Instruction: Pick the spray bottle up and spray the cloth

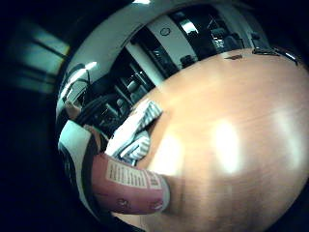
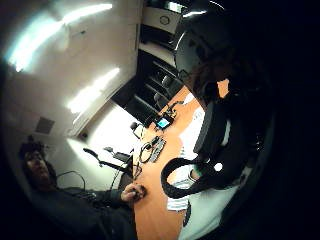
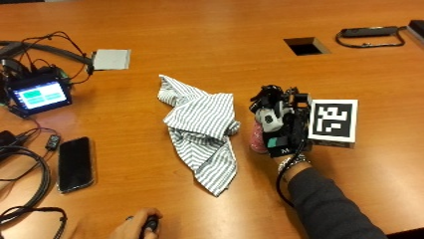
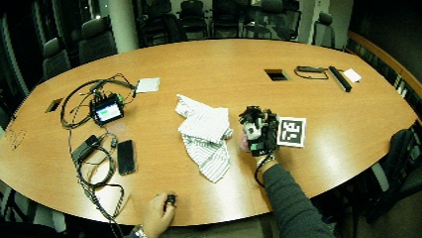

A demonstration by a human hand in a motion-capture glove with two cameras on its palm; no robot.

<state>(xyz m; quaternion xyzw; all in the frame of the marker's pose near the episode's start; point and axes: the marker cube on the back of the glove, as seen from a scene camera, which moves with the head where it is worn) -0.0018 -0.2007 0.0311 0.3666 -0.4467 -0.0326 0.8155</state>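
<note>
Judging from the outside view, my grip (image 3: 278,130) is wrapped round the pink spray bottle (image 3: 257,138), just beside the striped cloth (image 3: 202,132) on the tabletop (image 3: 212,45). Lifting may be underway; spraying remains.

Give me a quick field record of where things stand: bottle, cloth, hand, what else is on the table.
spray bottle: pink, beside the cloth, at the gloved hand
striped cloth: crumpled on the table, left of the bottle in the outside view
right hand: at the bottle; grip hidden
bare hand: at table edge, holding a small dark object
nearby: phone, small screen
</note>
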